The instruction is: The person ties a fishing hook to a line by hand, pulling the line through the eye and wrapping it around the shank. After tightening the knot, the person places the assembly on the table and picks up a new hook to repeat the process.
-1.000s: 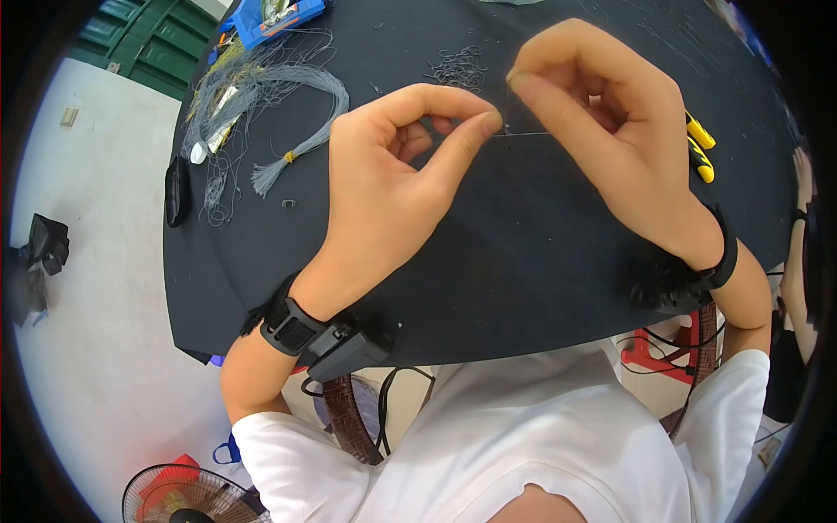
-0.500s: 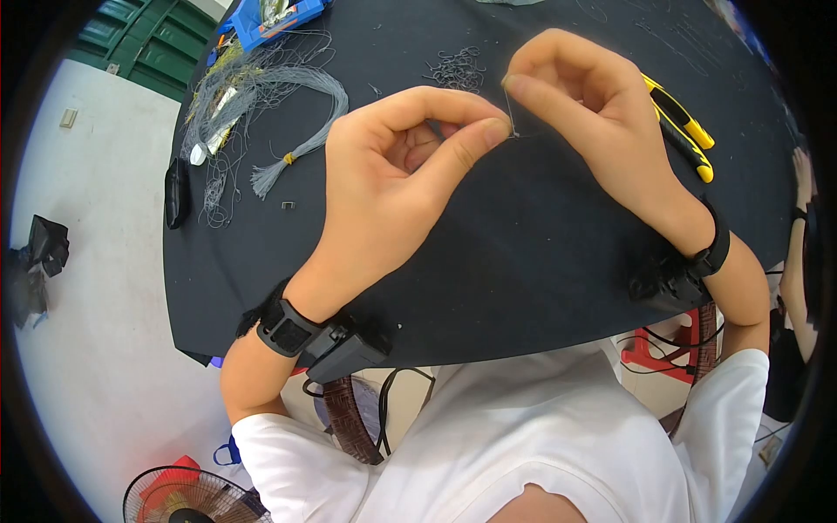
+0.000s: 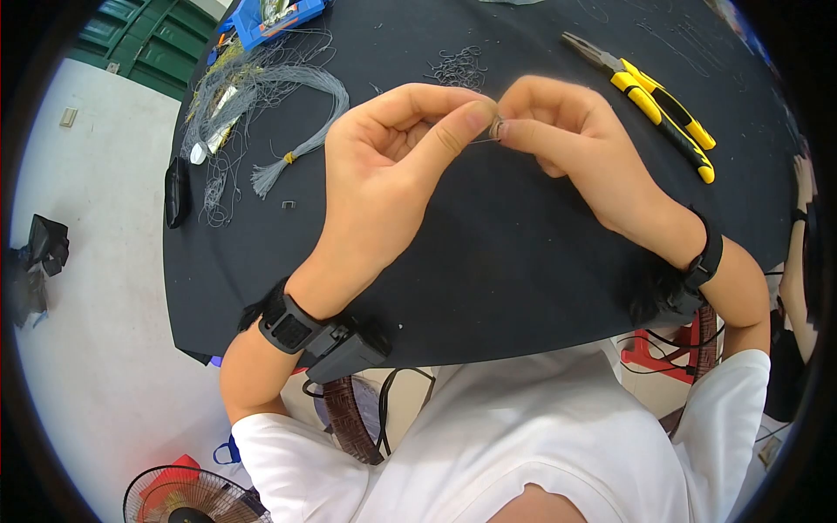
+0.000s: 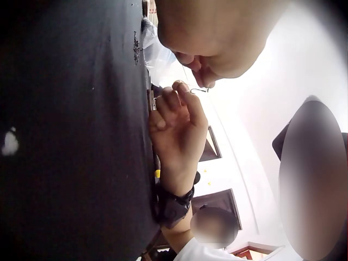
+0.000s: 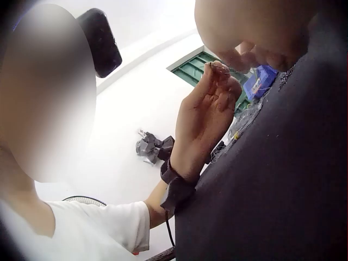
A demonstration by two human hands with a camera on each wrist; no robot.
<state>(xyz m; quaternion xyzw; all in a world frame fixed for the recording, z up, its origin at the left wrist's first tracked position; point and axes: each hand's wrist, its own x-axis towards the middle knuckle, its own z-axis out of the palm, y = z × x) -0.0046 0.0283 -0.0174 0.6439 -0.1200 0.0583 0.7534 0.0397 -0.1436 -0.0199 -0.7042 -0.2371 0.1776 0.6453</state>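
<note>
Over the black table (image 3: 488, 261) my two hands meet, fingertips close together. My left hand (image 3: 379, 174) pinches a small fish hook (image 4: 199, 90) between thumb and forefinger, with thin line (image 3: 482, 140) at it. Thumb and forefinger of my right hand (image 3: 588, 144) pinch the line right beside the hook; the fingers partly hide both. Behind my fingertips lies a pile of dark hooks (image 3: 459, 66). Left of my left hand is a bundle of clear fishing line (image 3: 318, 83) tied with a yellow band.
Yellow-and-black pliers (image 3: 649, 96) lie right of my right hand. A blue tray (image 3: 275, 26) stands at the back left, with a black object (image 3: 177, 192) at the table's left edge. Loose strands of line (image 3: 684, 44) lie at the back right.
My right hand has come left and down from above, bringing its fingertips against those of the left. The pliers, earlier largely hidden behind it, now show whole. My left hand has barely moved.
</note>
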